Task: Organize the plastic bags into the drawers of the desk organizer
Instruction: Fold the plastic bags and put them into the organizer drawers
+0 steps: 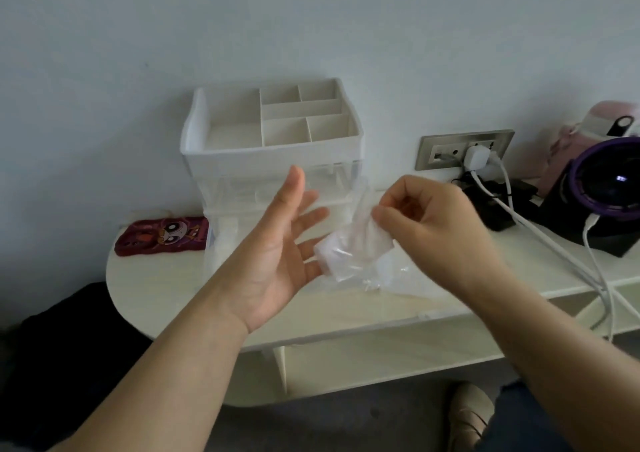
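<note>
At frame centre, the right hand [429, 216] pinches a clear plastic bag [349, 247]; the left hand [280, 243] is spread, released, before the desk organizer [270, 132].

The left hand [280, 243], the right hand [433, 216] and the crumpled clear plastic bag [353, 243] it pinches hang before the clear drawers of the white plastic desk organizer [270, 146]. A dark red cartoon phone case [162, 235] lies just left of it, and white cables [554, 243] and a black-and-purple round device [606, 181] crowd the right. The front-left part of the pale desktop [156, 299] is bare.
</note>
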Available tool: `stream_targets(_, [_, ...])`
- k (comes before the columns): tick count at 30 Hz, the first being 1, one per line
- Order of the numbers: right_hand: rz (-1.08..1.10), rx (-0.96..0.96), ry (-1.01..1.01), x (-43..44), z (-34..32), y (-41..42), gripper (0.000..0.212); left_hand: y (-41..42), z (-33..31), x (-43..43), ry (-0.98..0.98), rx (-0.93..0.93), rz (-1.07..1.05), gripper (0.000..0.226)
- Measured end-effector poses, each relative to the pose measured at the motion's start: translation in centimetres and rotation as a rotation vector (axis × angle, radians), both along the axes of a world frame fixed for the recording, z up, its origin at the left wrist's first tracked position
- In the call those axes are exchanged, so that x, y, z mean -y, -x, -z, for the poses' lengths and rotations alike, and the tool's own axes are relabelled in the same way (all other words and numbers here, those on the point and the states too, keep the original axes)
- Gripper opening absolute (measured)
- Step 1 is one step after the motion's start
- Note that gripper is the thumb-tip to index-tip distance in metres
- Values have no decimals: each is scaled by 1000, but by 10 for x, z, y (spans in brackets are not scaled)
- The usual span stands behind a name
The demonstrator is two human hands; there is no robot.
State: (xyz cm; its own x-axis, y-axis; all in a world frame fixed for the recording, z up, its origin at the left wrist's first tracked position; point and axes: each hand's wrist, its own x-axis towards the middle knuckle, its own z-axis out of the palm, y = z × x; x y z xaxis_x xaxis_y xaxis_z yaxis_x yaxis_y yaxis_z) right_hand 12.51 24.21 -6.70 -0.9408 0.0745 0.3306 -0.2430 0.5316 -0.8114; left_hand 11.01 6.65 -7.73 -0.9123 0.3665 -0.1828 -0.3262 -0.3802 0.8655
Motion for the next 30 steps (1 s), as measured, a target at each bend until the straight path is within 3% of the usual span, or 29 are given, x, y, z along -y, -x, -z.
stream_targets(4, [7,-114,57,25,8,-3,16,6,-1,16,23,-65,-229,69])
stream_targets(8, [50,-230,231,37,1,6,16,12,1,37,362,-234,-344,32])
stream_targets(10, [61,-287,261,42,-3,10,17,12,-2,48,566,-269,-275,51])
stream_targets(12, [42,-319,204,49,-2,11,14,11,-2,59,480,-185,-37,74])
stream_targets(14, [0,-326,50,53,3,9,11,8,-3,64,268,-126,141,87])
stream_targets(16, [-37,-337,-158,60,9,8,11,7,-7,66,75,-105,143,80])
stream_targets(18, [-76,-339,-302,66,15,8,13,8,-7,64,-6,-99,78,55])
stream_targets(21, [-73,-294,-225,65,15,13,19,10,-6,68,1,-128,88,30])
stream_targets(23, [-67,-239,-50,56,7,22,26,11,-8,79,-1,-175,204,27])
stream_targets(25, [-210,-134,15,43,-6,29,48,11,-11,89,24,-233,346,30])
stream_targets(28, [-546,55,-130,33,-23,37,91,10,-11,100,101,-295,479,31])
stream_targets(30, [-742,223,-257,33,-34,40,80,11,-9,104,107,-307,508,32])
